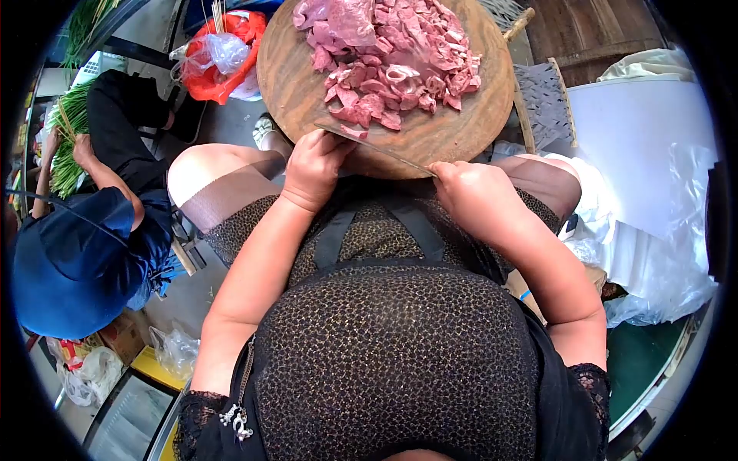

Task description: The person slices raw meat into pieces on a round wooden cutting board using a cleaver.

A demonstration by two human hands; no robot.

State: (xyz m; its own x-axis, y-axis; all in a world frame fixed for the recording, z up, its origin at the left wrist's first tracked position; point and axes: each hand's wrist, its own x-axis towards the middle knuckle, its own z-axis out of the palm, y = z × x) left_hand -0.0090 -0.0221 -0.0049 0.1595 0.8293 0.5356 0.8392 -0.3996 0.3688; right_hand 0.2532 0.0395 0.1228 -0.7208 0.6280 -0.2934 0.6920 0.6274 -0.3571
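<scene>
My right hand [475,192] is closed round the handle end of a knife [388,151], whose thin blade slants up and left over the near edge of a round wooden chopping board [296,84]. Close to the far end of the blade, my left hand [311,167] is closed with its fingers bent, pinching a piece of meat mostly hidden by the fingers. A small slice of meat [354,132] shows just past the blade. On the board lies a heap of cut pinkish-red meat [419,73], with a larger uncut chunk [342,21] at its far left.
To the left, another person in a blue top [69,261] handles a bundle of green stalks [71,131]. A red plastic bag [223,65] with thin sticks stands behind the board's left side. A white surface [638,146] and clear plastic sheeting [676,261] are at right.
</scene>
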